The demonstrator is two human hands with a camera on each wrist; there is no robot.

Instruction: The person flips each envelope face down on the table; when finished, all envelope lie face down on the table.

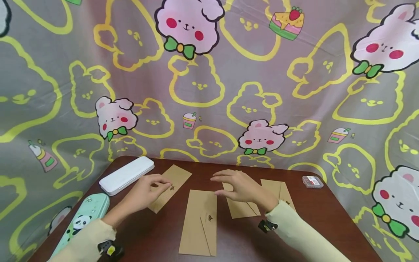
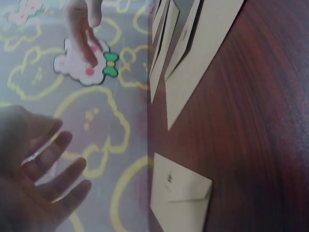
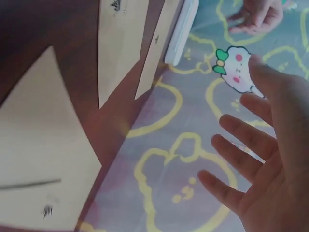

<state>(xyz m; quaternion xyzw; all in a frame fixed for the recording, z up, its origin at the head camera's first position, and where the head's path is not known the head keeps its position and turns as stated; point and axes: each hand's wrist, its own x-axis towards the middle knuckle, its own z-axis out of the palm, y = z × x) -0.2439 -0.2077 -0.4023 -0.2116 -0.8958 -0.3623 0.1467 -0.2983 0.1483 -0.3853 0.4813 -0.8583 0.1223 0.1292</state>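
Several brown kraft envelopes lie spread over the dark wooden table. My left hand [image 1: 147,191] hovers over the leftmost envelope [image 1: 180,175], overlapping it in the head view. In the left wrist view its fingers [image 2: 60,188] are loosely bent and apart, holding nothing. My right hand [image 1: 243,186] is above the third envelope [image 1: 240,210] and hides part of it. The right wrist view shows its fingers [image 3: 246,137] spread, the palm bare. Between the hands, nearer me, lies another envelope [image 1: 197,218] with a small dark print. A further envelope [image 1: 271,186] is partly behind my right hand and forearm.
At the left edge of the table sit a white case [image 1: 127,175] and a mint-green panda case [image 1: 82,218], the latter partly behind my left sleeve. A small clear box [image 1: 312,182] stands at the back right. A patterned curtain [image 1: 209,91] rises behind the table.
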